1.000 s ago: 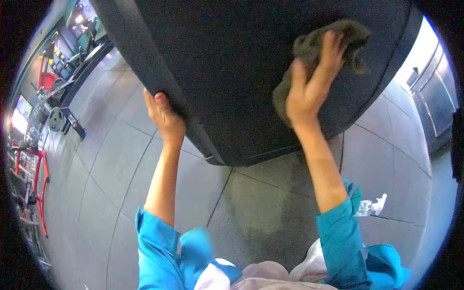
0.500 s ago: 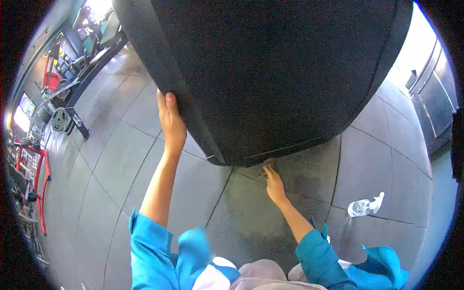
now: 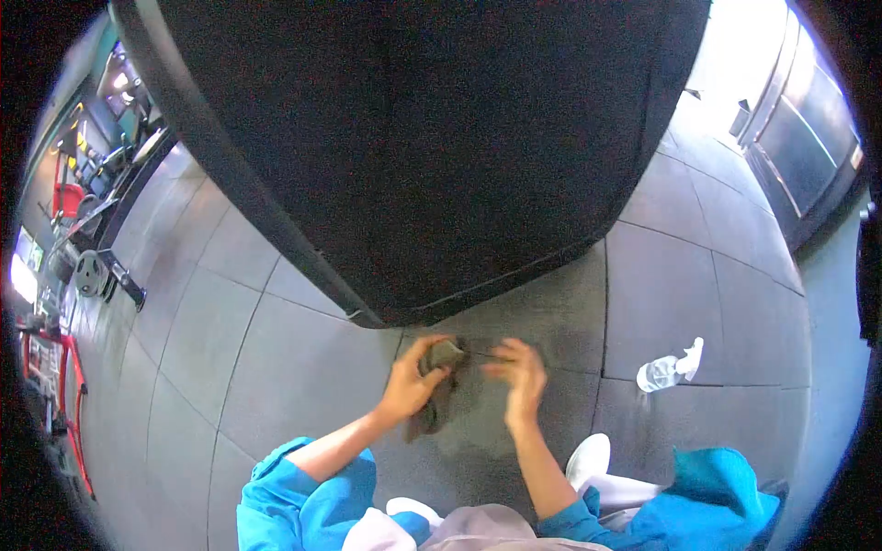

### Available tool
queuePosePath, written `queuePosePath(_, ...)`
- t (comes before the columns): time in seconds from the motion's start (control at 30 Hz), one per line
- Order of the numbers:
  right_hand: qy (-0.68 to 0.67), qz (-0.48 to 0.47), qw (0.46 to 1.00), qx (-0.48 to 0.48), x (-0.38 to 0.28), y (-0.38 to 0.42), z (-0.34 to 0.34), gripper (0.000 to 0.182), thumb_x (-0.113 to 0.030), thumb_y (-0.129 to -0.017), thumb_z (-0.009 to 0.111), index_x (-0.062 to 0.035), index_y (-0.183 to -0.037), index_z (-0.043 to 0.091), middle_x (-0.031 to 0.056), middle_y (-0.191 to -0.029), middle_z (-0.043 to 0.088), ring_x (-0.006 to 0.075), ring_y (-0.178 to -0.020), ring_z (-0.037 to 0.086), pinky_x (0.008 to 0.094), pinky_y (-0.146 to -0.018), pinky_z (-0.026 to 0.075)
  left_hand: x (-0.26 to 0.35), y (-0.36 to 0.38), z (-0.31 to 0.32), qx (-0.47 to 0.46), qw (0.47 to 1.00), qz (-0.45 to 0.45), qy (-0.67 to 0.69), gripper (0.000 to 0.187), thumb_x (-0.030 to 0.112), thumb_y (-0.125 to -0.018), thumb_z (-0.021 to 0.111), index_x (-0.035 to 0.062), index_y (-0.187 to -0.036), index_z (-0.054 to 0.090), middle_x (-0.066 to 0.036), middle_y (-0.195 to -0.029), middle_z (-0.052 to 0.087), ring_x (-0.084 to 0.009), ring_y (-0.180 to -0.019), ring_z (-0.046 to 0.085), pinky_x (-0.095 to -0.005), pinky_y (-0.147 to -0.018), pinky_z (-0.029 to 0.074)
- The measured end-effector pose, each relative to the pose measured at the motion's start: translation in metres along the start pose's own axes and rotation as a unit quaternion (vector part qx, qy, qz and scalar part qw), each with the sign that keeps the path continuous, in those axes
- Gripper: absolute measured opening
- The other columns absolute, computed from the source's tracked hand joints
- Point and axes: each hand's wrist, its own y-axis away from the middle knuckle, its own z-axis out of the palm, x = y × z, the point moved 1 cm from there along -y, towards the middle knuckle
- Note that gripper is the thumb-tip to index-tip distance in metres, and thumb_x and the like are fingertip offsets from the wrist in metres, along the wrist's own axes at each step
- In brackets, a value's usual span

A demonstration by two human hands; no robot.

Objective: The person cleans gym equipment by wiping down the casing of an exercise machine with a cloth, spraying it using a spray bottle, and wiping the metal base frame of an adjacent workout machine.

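The left hand (image 3: 409, 378) is closed around one end of a dark grey-brown cloth (image 3: 437, 386), fingers curled over its upper part so that the rest of the cloth hangs down from the grip toward the floor (image 3: 276, 367). The right hand (image 3: 517, 372) is held just beside the cloth on its other side, fingers spread and loosely bent; it grips nothing, and whether its fingertips touch the cloth's edge cannot be told because the hand is blurred. Both hands sit low in the head view, close together, directly below the near lower edge of a large black padded mat (image 3: 432, 138) that fills the upper middle of the picture. The mat stands clear of both hands; its raised border runs diagonally down the left side to a rounded corner just above the left hand. The floor is made of large grey tiles with visible seams, and the patch under the hands looks darker than the surrounding tiles. A clear spray bottle (image 3: 669, 367) with a white trigger head lies on its side on the floor to the right, well apart from the right hand. Both forearms are bare, with blue sleeves (image 3: 303, 487) pushed up near the elbows. Gym equipment with red frames (image 3: 55, 367) stands along the far left edge of the floor.
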Motion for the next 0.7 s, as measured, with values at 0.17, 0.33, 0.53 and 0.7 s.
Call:
queuePosePath(0.17, 0.221, -0.174, 0.807, 0.519, 0.037, -0.036, -0.218, 0.066, -0.026, -0.079, 0.073, -0.0018, -0.13, 0.038, 0.0154, -0.109, 0.052, 0.0262, -0.102, 0.053, 0.0374, -0.084, 0.046, -0.031, -0.008, -0.03, 0.124, 0.991, -0.026, 0.041, 0.048, 0.001, -0.073, 0.062, 0.0052, -0.12, 0.051, -0.013, -0.105, 0.062, -0.0198, -0.097, 0.059, -0.0307, -0.087, 0.045)
queuePosePath(0.33, 0.385, -0.272, 0.657, 0.588, 0.0, -0.046, -0.313, 0.088, -0.029, -0.07, 0.081, 0.002, -0.136, 0.033, 0.0222, -0.127, 0.046, 0.0337, -0.118, 0.046, 0.0439, -0.1, 0.037, -0.048, -0.011, -0.058, 0.188, 0.981, -0.02, -0.04, 0.052, 0.0, -0.075, 0.06, 0.0082, -0.124, 0.049, -0.013, -0.106, 0.062, -0.0211, -0.1, 0.059, -0.0312, -0.09, 0.044)
queuePosePath(0.53, 0.482, -0.297, 0.591, 0.575, -0.049, -0.059, -0.367, 0.077, -0.04, -0.071, 0.078, 0.0022, -0.127, 0.047, 0.0214, -0.127, 0.051, 0.0356, -0.117, 0.048, 0.0459, -0.101, 0.034, -0.066, -0.007, -0.065, 0.192, 0.98, -0.045, -0.012, 0.053, 0.0, -0.074, 0.06, 0.0086, -0.125, 0.048, -0.014, -0.107, 0.062, -0.0225, -0.101, 0.059, -0.0322, -0.091, 0.043)
queuePosePath(0.7, 0.426, -0.255, 0.752, 0.434, -0.065, -0.069, -0.374, 0.053, -0.028, -0.077, 0.073, -0.0004, -0.118, 0.055, 0.0201, -0.119, 0.057, 0.0329, -0.108, 0.055, 0.0436, -0.096, 0.038, -0.086, -0.003, -0.061, 0.184, 0.981, -0.053, -0.012, 0.052, 0.0, -0.074, 0.06, 0.0089, -0.124, 0.049, -0.014, -0.107, 0.062, -0.0234, -0.101, 0.059, -0.0328, -0.09, 0.044)
